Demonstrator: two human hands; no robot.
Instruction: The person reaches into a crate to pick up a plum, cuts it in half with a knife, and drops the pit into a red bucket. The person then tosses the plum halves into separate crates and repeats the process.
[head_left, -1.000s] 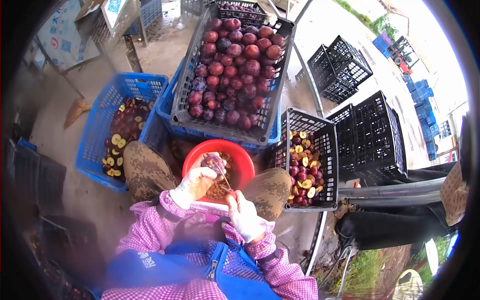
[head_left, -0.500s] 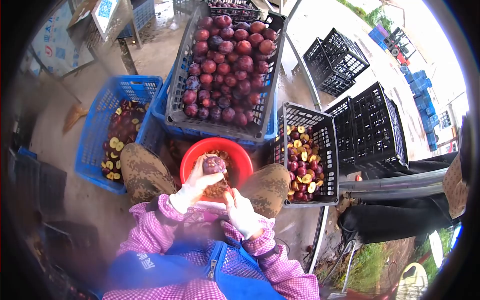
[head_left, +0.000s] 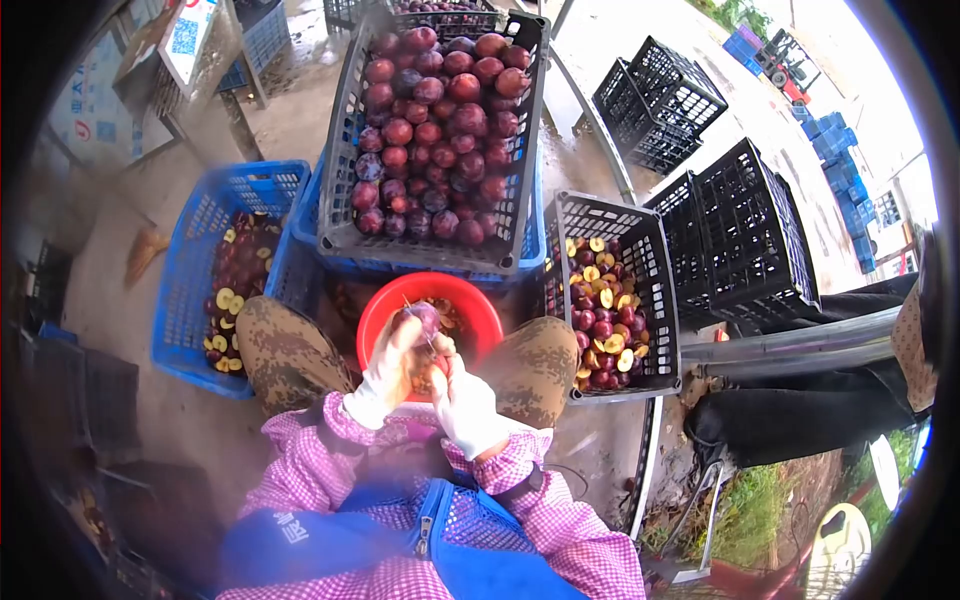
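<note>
My left hand [head_left: 382,383], in a white glove, holds a whole purple-red plum [head_left: 424,318] up over a red basin [head_left: 485,335]. Close against the plum's near side is my right hand [head_left: 466,408], also gloved, with its fingers closed. A thin blade-like tool [head_left: 432,346] shows between the right fingers and the plum; most of it is hidden by the hand. Inside the basin, between my camouflage-clad knees, lie brownish pits or scraps, partly covered by my hands.
Ahead, a black crate [head_left: 528,190] full of whole plums rests on a blue crate [head_left: 530,255]. Halved plums lie in a blue crate [head_left: 180,290] at left and a black crate [head_left: 668,300] at right. Black crates [head_left: 745,240] stand farther right, beside another person's dark-clad leg [head_left: 800,425].
My right hand has moved up and left, bringing the tool against the plum. The left hand has tilted the plum slightly leftward and up. The camera view has shifted a little.
</note>
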